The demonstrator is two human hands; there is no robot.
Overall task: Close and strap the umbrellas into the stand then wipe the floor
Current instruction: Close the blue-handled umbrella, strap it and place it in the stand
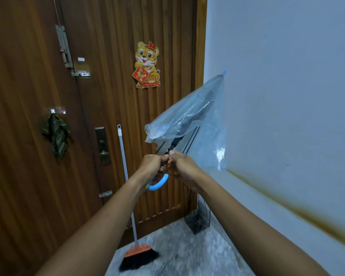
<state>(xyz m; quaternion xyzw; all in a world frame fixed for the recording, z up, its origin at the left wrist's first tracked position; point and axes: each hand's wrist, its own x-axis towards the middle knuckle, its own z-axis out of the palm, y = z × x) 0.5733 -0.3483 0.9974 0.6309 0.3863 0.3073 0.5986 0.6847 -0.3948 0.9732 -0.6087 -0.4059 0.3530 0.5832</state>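
Left hand (pixel 150 165): curled round the umbrella (pixel 195 118) shaft.
Right hand (pixel 182 167): just beside it, pinching the same shaft.
Axis: tip up-right, away from both hands.
Stand (pixel 199 220): below, nearer the right one.

umbrella shaft (pixel 174 144) — lower end hidden under fingers (pixel 158 160) | stand (pixel 198 223) — top behind right forearm (pixel 227 206)

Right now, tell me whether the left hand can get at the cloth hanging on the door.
Probably not yet: the left hand grips the umbrella. Nothing stands between it and the cloth, though.
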